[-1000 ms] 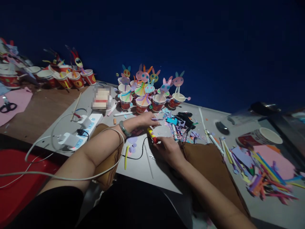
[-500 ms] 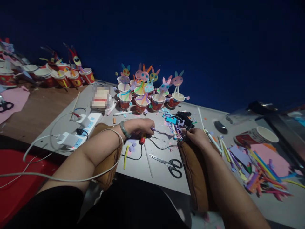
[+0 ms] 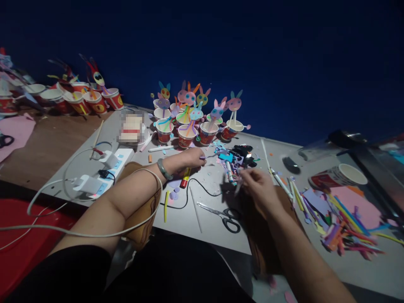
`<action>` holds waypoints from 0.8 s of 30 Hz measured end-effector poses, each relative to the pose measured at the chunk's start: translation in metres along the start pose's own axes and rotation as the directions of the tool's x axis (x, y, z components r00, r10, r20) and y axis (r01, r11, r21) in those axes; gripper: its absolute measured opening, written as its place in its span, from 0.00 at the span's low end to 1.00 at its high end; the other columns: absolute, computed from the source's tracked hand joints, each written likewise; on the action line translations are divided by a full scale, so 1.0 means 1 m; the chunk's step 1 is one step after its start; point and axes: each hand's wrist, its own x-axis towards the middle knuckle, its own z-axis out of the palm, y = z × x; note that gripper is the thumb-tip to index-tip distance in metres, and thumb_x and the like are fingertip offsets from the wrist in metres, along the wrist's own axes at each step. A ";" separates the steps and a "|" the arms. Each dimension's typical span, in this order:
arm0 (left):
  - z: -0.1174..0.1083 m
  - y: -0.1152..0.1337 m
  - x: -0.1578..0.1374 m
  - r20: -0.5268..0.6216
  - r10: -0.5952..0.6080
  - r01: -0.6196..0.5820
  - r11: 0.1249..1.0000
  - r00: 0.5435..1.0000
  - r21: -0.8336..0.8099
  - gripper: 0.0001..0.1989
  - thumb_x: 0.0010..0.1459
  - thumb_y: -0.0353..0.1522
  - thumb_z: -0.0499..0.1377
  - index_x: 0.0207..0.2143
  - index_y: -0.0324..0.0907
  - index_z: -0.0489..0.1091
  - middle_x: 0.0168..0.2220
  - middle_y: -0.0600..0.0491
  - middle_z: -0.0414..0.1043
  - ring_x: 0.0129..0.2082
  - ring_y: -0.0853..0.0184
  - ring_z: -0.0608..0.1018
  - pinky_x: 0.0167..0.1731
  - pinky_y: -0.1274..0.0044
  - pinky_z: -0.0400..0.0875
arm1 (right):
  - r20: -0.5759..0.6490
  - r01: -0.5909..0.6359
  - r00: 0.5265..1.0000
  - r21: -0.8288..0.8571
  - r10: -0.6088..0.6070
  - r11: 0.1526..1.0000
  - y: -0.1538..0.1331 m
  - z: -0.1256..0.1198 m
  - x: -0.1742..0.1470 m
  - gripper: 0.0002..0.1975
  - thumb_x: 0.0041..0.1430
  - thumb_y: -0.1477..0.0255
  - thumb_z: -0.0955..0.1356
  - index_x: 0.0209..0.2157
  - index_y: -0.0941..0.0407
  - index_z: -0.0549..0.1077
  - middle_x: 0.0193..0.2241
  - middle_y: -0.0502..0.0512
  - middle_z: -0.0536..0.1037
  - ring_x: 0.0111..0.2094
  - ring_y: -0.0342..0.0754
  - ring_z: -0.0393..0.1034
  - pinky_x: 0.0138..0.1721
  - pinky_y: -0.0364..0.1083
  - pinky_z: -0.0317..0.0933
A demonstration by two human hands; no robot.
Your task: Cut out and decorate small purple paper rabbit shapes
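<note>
My left hand [image 3: 193, 158] reaches over the middle of the table, its fingers closed on a thin purple strip [image 3: 202, 158] that sticks out to the right. Beneath that hand is a red and yellow tool handle [image 3: 184, 182] with a black cord; I cannot tell whether the hand touches it. My right hand [image 3: 257, 183] is raised above the table to the right, fingers pinched together. Something pale and thin [image 3: 238, 185] shows at its fingertips, too blurred to name. Colourful paper scraps [image 3: 227, 158] lie between the two hands.
Paper cups [image 3: 187, 136] with rabbit-faced figures stand behind. Black-handled scissors [image 3: 231, 221] lie near the front edge. A white power strip [image 3: 118, 168] is left, its cable [image 3: 94, 232] crossing my left forearm. Coloured sticks [image 3: 344, 240] and a large cup [image 3: 339, 179] are right.
My right hand has lifted away from the scrap pile and come nearer to me. The left hand has shifted slightly, and more of the tool's yellow part shows. The black cord now bends upward.
</note>
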 end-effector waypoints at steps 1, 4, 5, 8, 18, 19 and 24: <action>0.001 -0.001 0.002 -0.011 -0.013 0.013 1.000 1.000 -0.003 0.12 0.57 0.33 0.54 0.30 0.36 0.75 0.28 0.49 0.77 0.24 0.70 0.73 0.28 0.79 0.63 | 0.155 -0.004 0.988 -0.047 0.011 0.999 -0.004 0.010 -0.006 0.19 0.51 0.52 0.69 0.27 0.54 0.67 0.18 0.47 0.68 0.16 0.41 0.59 0.18 0.42 0.54; 0.001 -0.004 0.003 -0.030 -0.033 0.034 0.998 0.999 0.046 0.13 0.58 0.33 0.53 0.33 0.36 0.76 0.28 0.49 0.77 0.25 0.69 0.74 0.29 0.79 0.64 | 0.367 0.109 0.930 -0.311 0.013 0.944 -0.012 0.030 -0.008 0.18 0.59 0.54 0.64 0.30 0.55 0.73 0.21 0.52 0.75 0.19 0.45 0.66 0.23 0.44 0.58; 0.001 -0.004 0.002 -0.032 -0.031 0.033 0.997 0.999 0.067 0.12 0.57 0.32 0.54 0.33 0.35 0.76 0.29 0.48 0.77 0.26 0.69 0.74 0.29 0.78 0.64 | 0.347 0.164 0.938 -0.444 0.000 0.881 -0.014 0.032 -0.004 0.17 0.61 0.57 0.63 0.32 0.56 0.74 0.23 0.55 0.77 0.22 0.47 0.69 0.26 0.45 0.59; 0.000 -0.002 0.000 -0.014 -0.017 0.019 0.994 1.000 0.111 0.11 0.55 0.32 0.56 0.34 0.36 0.76 0.30 0.47 0.77 0.27 0.68 0.73 0.30 0.77 0.63 | 0.245 0.206 0.969 -0.811 -0.001 0.548 -0.016 0.030 0.018 0.14 0.62 0.64 0.62 0.36 0.57 0.76 0.32 0.62 0.80 0.35 0.54 0.74 0.34 0.46 0.60; -0.001 0.001 -0.004 0.098 0.006 -0.026 0.978 0.995 0.206 0.14 0.48 0.37 0.64 0.35 0.37 0.75 0.32 0.47 0.76 0.30 0.65 0.74 0.29 0.76 0.61 | 0.284 0.210 0.938 -0.922 0.197 0.325 -0.018 0.026 0.048 0.15 0.52 0.65 0.68 0.38 0.59 0.77 0.36 0.67 0.80 0.39 0.58 0.75 0.31 0.46 0.58; -0.001 0.001 -0.004 0.098 0.003 -0.024 0.977 0.995 0.214 0.14 0.48 0.37 0.64 0.36 0.37 0.76 0.32 0.47 0.77 0.30 0.65 0.74 0.29 0.76 0.62 | 0.297 0.218 0.931 -0.920 0.214 0.326 -0.019 0.025 0.051 0.13 0.52 0.65 0.68 0.35 0.59 0.77 0.35 0.66 0.80 0.38 0.58 0.75 0.30 0.46 0.58; 0.000 0.001 -0.004 0.069 -0.012 -0.004 0.974 0.998 0.224 0.12 0.49 0.35 0.63 0.35 0.38 0.76 0.33 0.48 0.77 0.32 0.65 0.75 0.31 0.77 0.63 | 0.355 0.247 0.902 -0.891 0.245 0.380 -0.031 0.010 0.061 0.18 0.63 0.64 0.60 0.34 0.59 0.76 0.32 0.62 0.80 0.33 0.52 0.74 0.29 0.44 0.58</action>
